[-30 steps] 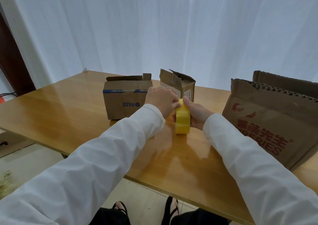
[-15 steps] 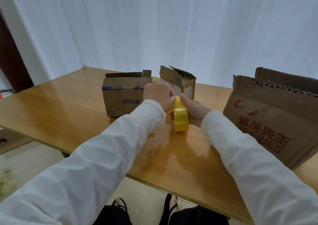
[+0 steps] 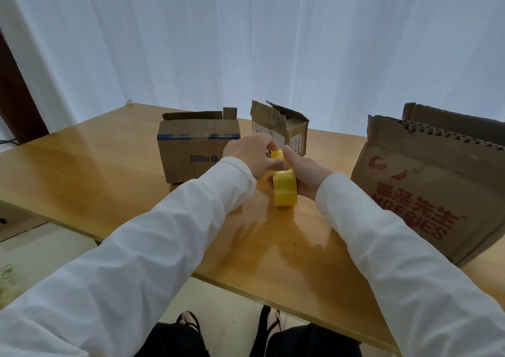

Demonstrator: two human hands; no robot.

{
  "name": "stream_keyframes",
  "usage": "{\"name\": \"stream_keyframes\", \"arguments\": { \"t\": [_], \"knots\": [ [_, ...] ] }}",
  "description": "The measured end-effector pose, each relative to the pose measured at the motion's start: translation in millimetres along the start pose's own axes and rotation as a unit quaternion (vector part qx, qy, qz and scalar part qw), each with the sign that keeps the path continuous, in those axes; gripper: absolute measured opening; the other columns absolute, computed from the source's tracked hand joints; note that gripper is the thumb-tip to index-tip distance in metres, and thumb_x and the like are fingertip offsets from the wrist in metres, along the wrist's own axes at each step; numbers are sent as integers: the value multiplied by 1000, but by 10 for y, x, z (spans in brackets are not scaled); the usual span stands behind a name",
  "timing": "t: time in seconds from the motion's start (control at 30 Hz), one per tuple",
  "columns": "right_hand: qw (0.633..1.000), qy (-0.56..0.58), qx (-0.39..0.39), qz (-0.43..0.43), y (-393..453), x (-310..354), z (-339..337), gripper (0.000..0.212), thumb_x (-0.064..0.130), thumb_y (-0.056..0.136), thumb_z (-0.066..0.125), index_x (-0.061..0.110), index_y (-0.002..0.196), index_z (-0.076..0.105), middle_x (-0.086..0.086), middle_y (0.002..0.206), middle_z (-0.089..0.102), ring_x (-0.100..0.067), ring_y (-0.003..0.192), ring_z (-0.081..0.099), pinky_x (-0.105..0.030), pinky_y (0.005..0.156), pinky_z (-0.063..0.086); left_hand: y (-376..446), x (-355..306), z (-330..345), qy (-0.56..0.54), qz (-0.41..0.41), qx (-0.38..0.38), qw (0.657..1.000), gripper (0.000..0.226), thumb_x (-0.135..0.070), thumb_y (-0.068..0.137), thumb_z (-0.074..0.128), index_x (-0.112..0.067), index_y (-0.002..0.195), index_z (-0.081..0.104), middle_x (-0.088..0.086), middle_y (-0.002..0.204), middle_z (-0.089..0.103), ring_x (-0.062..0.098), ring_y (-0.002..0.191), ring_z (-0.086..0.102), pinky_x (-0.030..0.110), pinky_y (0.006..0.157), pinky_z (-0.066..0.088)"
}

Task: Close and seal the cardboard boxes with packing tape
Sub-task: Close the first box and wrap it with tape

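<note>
A roll of yellow packing tape stands on edge over the middle of the wooden desk, its glossy translucent band facing the camera and its lower rim at or just above the desk top; whether it touches cannot be told. The right hand grips the roll from its right side, fingers curled around the far rim and thumb laid along the top. The left hand reaches in from the left, its fingertips pinching at the upper edge of the roll where the tape end would lie, though the end itself is too small to make out. Both arms wear white sleeves. Behind the hands sit two small cardboard boxes with their top flaps open: the left box has a blue strip along its upper front edge and a blue printed mark on its face, and the middle box has torn, bent flaps and white labels on its side. To the right, near the desk edge, stands a larger box with red printed lettering and an upright corrugated flap. White curtains hang behind the desk.
</note>
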State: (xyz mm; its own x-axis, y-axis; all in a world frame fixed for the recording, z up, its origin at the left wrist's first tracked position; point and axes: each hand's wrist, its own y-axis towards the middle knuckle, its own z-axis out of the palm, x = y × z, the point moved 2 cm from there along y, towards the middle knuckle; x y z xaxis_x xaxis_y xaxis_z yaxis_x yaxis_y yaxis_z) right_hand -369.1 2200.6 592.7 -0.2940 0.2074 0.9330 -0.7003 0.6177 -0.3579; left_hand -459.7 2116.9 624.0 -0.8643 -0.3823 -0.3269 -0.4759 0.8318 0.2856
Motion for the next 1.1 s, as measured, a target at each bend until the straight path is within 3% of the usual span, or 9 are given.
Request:
{"name": "stream_keyframes", "arguments": {
  "t": [0.13,0.3,0.43,0.6,0.77,0.87,1.0,1.1],
  "knots": [
    [1000,14,-1,-3,-12,15,14,49,51,99,35,13,130,38,-10,81,66,-21,72,65,-35,75,55,18,-40,-45,25,-4,-18,1000,40,-51,82,64,-21,109,62,0,117,61,17,105,55,30,83,39],
    [1000,30,5,-5,-34,23,32,34,47,100,34,16,111,37,-10,81,62,-19,69,63,-31,64,54,79,-47,-94,-9,-16,37,999,34,-42,84,66,-17,107,64,3,114,62,17,98,54,28,80,43],
    [999,45,6,-3,-24,11,25,38,49,99,35,16,117,39,-10,82,65,-20,71,64,-34,70,54,94,-53,-22,-38,-7,91,995,18,-36,89,62,-17,89,61,6,109,63,19,96,56,29,82,45],
    [998,59,4,-7,-23,-7,8,54,49,99,36,10,135,37,-10,86,64,-21,73,65,-34,67,55,88,-58,3,-21,-7,52,998,38,-42,86,64,-22,116,54,-2,116,58,17,100,56,34,87,50],
    [997,74,6,-5,5,-10,9,57,48,98,38,11,141,32,-11,89,64,-22,74,65,-37,73,54,132,-78,-35,21,-11,32,999,37,-46,84,65,-21,111,60,-1,115,61,19,103,56,35,88,48],
    [997,78,5,-2,29,-21,-6,58,50,97,38,13,141,31,-12,95,65,-24,78,66,-39,76,56,164,-93,-23,-25,-23,55,998,31,-39,85,66,-17,108,61,3,112,61,20,101,56,31,85,47],
    [995,95,1,-5,48,-52,-45,59,52,97,37,14,143,33,-12,95,65,-23,73,66,-37,64,57,149,-132,54,-73,-13,81,994,15,-34,88,63,-20,90,59,1,97,59,20,95,56,27,76,41],
    [995,102,3,-13,40,-56,-60,58,51,98,37,15,143,32,-13,93,66,-23,71,66,-33,58,58,132,-142,87,-87,-15,76,993,17,-34,88,64,-21,95,54,0,100,57,19,95,55,28,75,42]
  ]
}}
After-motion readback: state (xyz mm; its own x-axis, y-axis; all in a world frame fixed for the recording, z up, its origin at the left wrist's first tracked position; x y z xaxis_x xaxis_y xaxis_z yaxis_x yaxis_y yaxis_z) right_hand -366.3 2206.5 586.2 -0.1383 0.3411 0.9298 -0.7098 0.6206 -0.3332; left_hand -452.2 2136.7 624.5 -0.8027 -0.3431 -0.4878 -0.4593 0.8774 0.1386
